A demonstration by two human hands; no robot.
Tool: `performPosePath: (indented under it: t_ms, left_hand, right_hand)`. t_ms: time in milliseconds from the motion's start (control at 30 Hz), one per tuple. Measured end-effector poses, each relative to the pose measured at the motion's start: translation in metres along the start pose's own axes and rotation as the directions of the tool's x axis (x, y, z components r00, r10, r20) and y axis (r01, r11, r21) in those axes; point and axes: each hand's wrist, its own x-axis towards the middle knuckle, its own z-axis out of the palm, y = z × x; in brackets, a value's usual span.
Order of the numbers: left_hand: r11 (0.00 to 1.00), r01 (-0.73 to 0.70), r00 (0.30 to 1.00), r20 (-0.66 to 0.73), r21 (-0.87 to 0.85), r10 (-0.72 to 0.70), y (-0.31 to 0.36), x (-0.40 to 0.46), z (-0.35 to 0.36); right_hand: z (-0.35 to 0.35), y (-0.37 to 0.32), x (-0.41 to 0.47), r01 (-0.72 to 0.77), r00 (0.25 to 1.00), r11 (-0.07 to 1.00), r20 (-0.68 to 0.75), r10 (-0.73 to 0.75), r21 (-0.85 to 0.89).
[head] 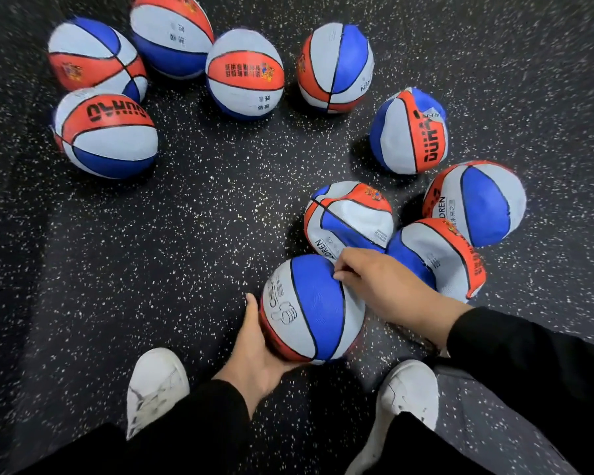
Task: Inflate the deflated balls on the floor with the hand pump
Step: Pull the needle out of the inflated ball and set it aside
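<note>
Speckled floor (186, 252); left hand (258, 354) cups ball (318, 310), right hand (388, 286) pinching atop; dented balls (350, 217) crowd right

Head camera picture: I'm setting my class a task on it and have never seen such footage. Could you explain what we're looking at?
The camera sits on a person's head, looking down at their own hands and white shoes. No machine is involved. On the speckled dark floor lie red, white and blue balls, several of them crumpled, such as the dented ball. The left hand cups the round ball from below; the right hand rests on top, fingertips pinched. No pump is visible.
</note>
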Motion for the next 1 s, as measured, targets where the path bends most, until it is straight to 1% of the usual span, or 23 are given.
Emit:
performPosePath:
  t_ms: [67, 133, 233, 267, 367, 433, 500, 567, 633, 700, 767, 867, 1000]
  left_hand:
    - [0.992, -0.12, 0.992, 0.043, -0.031, 0.121, 0.03, -0.017, 0.011]
    - [0.977, -0.211, 0.972, 0.101, -0.039, 0.214, 0.068, -0.043, 0.018]
    - [0.948, -0.315, 0.938, 0.134, -0.054, 0.319, 0.131, -0.095, 0.03]
    - [0.933, -0.354, 0.918, 0.167, -0.056, 0.359, 0.152, -0.119, 0.034]
    - [0.854, -0.52, 0.824, 0.249, -0.028, 0.509, 0.2, -0.205, 0.046]
    - [0.768, -0.641, 0.739, 0.269, -0.001, 0.617, 0.219, -0.258, 0.048]
    - [0.665, -0.746, 0.644, 0.275, 0.018, 0.714, 0.229, -0.301, 0.044]
    - [0.579, -0.815, 0.556, 0.258, -0.012, 0.79, 0.234, -0.333, 0.033]
    - [0.542, -0.838, 0.512, 0.257, -0.06, 0.82, 0.234, -0.348, 0.019]
    - [0.515, -0.851, 0.473, 0.275, -0.102, 0.837, 0.229, -0.354, 0.007]
    - [0.502, -0.855, 0.454, 0.278, -0.129, 0.846, 0.225, -0.356, -0.001]
    - [0.489, -0.864, 0.445, 0.274, -0.119, 0.853, 0.225, -0.36, -0.007]
    - [0.44, -0.891, 0.408, 0.233, -0.108, 0.883, 0.228, -0.364, -0.015]
  right_hand:
    - [-0.024, -0.019, 0.006, 0.014, 0.997, 1.0, -0.079, -0.013, 0.015]
    - [-0.052, -0.05, 0.014, 0.058, 0.981, 0.998, -0.186, -0.057, 0.004]
    - [-0.098, -0.104, 0.026, 0.115, 0.937, 0.992, -0.329, -0.122, -0.042]
    - [-0.114, -0.124, 0.027, 0.126, 0.914, 0.991, -0.383, -0.136, -0.05]
    - [-0.162, -0.187, 0.027, 0.154, 0.819, 0.985, -0.547, -0.174, -0.083]
    - [-0.185, -0.228, 0.021, 0.148, 0.778, 0.986, -0.605, -0.167, -0.082]
    - [-0.198, -0.263, 0.011, 0.155, 0.753, 0.988, -0.645, -0.132, -0.021]
    - [-0.202, -0.29, -0.003, 0.195, 0.735, 0.979, -0.67, -0.105, 0.062]
    - [-0.2, -0.308, -0.018, 0.259, 0.719, 0.952, -0.69, -0.077, 0.164]
    - [-0.195, -0.318, -0.031, 0.319, 0.729, 0.918, -0.68, -0.078, 0.236]
    - [-0.191, -0.322, -0.038, 0.353, 0.745, 0.916, -0.65, -0.15, 0.193]
    - [-0.194, -0.322, -0.043, 0.331, 0.781, 0.937, -0.59, -0.206, 0.111]
    - [-0.205, -0.315, -0.043, 0.343, 0.843, 0.939, -0.437, -0.313, -0.011]
